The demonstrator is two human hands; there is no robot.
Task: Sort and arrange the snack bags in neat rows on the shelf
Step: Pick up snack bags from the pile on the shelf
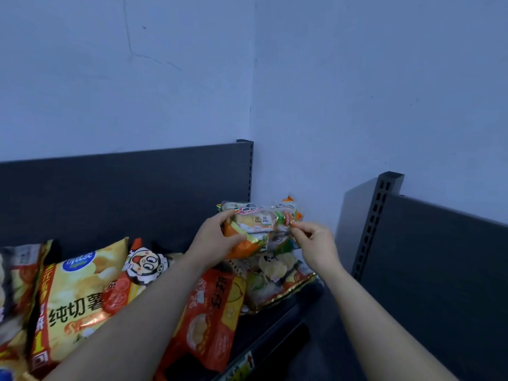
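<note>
**While both hands hold a cracker bag over the shelf's right end**

As the grip stands, the left hand (217,237) curls round the left end of the clear cracker bag (261,226), thumb across its front. The right hand (316,243) pinches the bag's right seam between thumb and fingertips. The bag hangs in the air above the right end of the shelf (275,334), near its back corner.

It looks light and soft, crinkly film over brittle crackers. I judge the sealed ends the best holds, since squeezing the middle could crush the contents and the slick film may slip.

Directly below, a second cracker bag (277,281) lies flat by the shelf's right edge. Left of it a red-orange bag (217,312) reaches the front edge under the left forearm. Further left, a cartoon-face bag (143,265) and a yellow crisp bag (79,295) overlap untidily. These slumped bags crowd the landing place, and the dark back panel (123,193) bounds the rear.
</note>
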